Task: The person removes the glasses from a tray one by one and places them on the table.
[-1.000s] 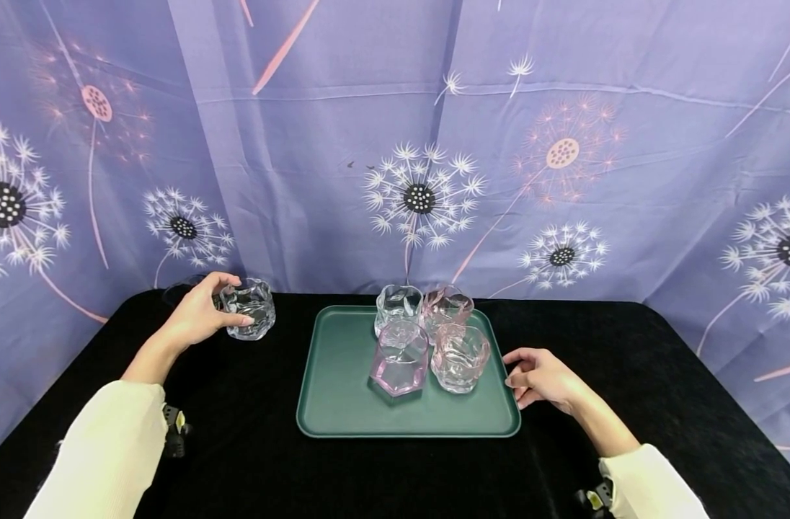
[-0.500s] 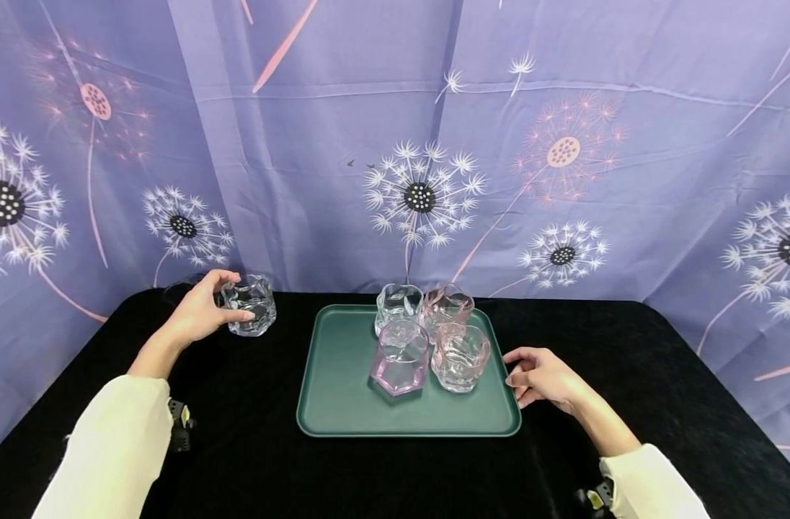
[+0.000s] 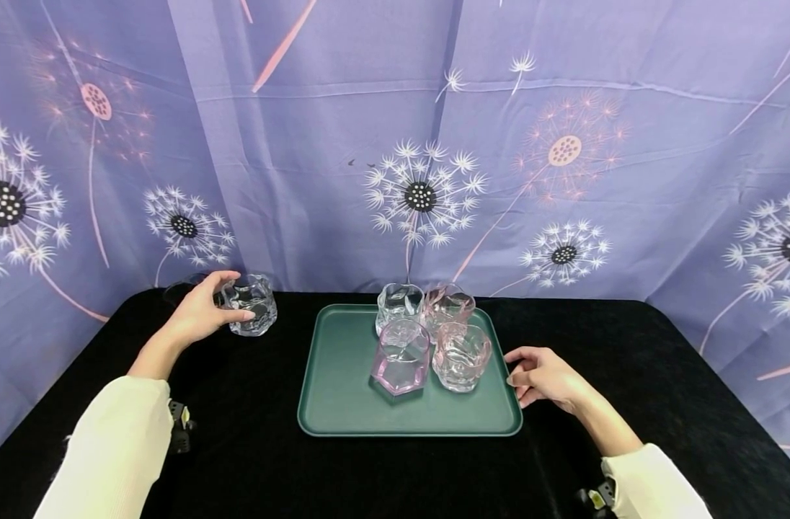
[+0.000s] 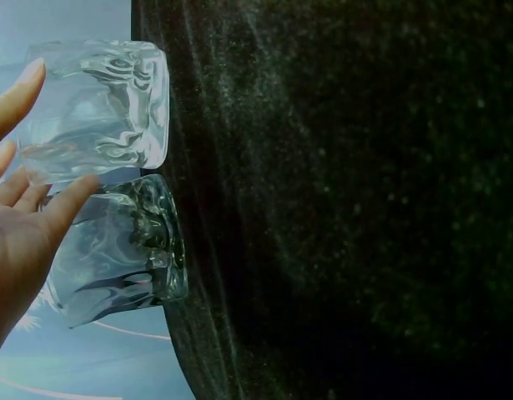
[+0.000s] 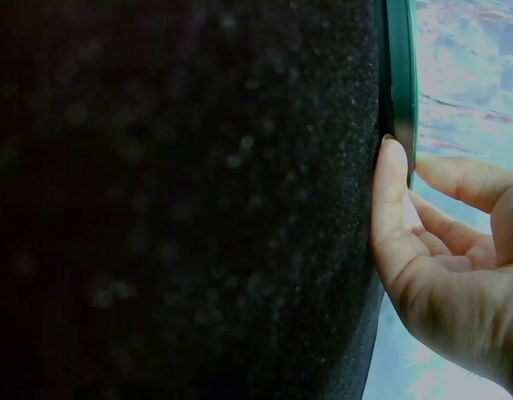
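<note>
At the table's back left, my left hand [image 3: 197, 310] holds a clear wavy-sided glass [image 3: 257, 306], thumb on its near side and fingers on its far side. In the left wrist view this clear glass [image 4: 114, 108] stands upright beside a smoky grey glass [image 4: 127, 250], mostly hidden behind the hand in the head view. My right hand [image 3: 543, 378] pinches the right rim of a green tray [image 3: 336, 396]. The tray bears a clear glass [image 3: 398, 306], two pinkish wavy glasses, one at the back [image 3: 456, 303] and one in front [image 3: 461, 360], and a lilac hexagonal-based glass [image 3: 400, 371].
A black cloth [image 3: 252, 461] covers the table. Close behind its back edge hangs a purple curtain [image 3: 317, 180] with dandelion prints. The glasses on the tray stand close together toward its right and back.
My left hand and the clear glass shifted very slightly up and to the right, then stayed nearly still. The right hand, the tray and its glasses hold their places.
</note>
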The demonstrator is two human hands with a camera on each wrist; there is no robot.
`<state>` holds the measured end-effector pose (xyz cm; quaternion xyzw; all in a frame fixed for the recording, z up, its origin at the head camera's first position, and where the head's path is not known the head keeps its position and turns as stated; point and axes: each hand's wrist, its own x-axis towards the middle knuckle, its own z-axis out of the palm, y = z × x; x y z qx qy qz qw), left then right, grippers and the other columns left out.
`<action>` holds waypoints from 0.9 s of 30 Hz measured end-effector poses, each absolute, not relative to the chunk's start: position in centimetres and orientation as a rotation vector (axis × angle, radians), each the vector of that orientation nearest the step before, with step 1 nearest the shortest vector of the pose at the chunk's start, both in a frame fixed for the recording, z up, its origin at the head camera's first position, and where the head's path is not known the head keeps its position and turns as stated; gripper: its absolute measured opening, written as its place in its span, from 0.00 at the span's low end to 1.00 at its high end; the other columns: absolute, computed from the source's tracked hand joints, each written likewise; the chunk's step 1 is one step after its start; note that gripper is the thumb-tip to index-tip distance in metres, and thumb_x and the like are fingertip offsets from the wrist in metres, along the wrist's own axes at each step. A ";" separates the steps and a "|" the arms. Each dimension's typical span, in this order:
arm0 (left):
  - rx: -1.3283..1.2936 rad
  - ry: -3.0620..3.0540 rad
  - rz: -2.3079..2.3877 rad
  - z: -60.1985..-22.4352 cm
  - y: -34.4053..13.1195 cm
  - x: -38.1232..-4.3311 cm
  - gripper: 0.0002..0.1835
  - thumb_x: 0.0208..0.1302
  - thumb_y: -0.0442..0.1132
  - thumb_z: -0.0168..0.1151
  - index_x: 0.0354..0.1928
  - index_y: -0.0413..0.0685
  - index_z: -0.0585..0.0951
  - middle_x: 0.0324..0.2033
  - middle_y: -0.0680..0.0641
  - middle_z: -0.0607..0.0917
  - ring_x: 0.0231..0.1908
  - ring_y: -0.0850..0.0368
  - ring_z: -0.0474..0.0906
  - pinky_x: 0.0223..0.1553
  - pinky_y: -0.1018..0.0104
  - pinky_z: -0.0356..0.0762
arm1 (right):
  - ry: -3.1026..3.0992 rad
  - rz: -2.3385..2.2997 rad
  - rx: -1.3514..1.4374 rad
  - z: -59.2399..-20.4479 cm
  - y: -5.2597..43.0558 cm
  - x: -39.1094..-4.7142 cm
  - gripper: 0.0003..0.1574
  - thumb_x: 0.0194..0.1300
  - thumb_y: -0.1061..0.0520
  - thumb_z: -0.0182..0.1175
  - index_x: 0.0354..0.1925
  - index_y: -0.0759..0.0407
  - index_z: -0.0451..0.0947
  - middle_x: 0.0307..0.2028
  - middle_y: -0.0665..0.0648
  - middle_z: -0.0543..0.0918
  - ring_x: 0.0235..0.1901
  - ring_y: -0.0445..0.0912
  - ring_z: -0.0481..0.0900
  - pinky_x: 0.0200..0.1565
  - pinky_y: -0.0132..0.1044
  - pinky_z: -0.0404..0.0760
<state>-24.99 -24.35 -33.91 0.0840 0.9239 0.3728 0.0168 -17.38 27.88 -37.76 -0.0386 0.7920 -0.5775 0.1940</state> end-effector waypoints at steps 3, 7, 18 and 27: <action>0.262 2.878 1.160 -33.9 -24.4 -24.9 0.43 0.52 0.45 0.68 0.64 0.37 0.58 0.63 0.30 0.58 0.62 0.33 0.51 0.57 0.38 0.53 | 2.222 -1.616 -0.103 -37.7 27.8 -17.4 0.30 0.55 0.72 0.55 0.54 0.82 0.57 0.24 0.56 0.77 0.20 0.45 0.77 0.26 0.43 0.81; 0.263 2.886 1.163 -33.9 -24.5 -24.8 0.42 0.52 0.44 0.69 0.65 0.38 0.58 0.63 0.29 0.58 0.62 0.32 0.51 0.57 0.38 0.53 | 2.220 -1.616 -0.102 -37.7 27.8 -17.4 0.30 0.55 0.72 0.55 0.54 0.82 0.57 0.24 0.56 0.76 0.20 0.45 0.77 0.26 0.43 0.81; 0.318 2.952 1.147 -33.2 -24.2 -24.4 0.42 0.49 0.46 0.71 0.63 0.41 0.62 0.61 0.33 0.62 0.52 0.36 0.64 0.50 0.43 0.63 | 2.220 -1.618 -0.114 -37.9 28.0 -17.5 0.30 0.55 0.71 0.55 0.54 0.82 0.57 0.23 0.56 0.76 0.19 0.45 0.77 0.26 0.43 0.81; 0.332 2.902 1.223 -31.8 -24.0 -23.4 0.40 0.50 0.49 0.70 0.63 0.43 0.63 0.64 0.34 0.58 0.58 0.31 0.61 0.54 0.44 0.64 | 2.214 -1.624 -0.112 -37.9 27.9 -17.5 0.30 0.55 0.71 0.55 0.54 0.82 0.57 0.23 0.55 0.76 0.19 0.45 0.77 0.26 0.43 0.81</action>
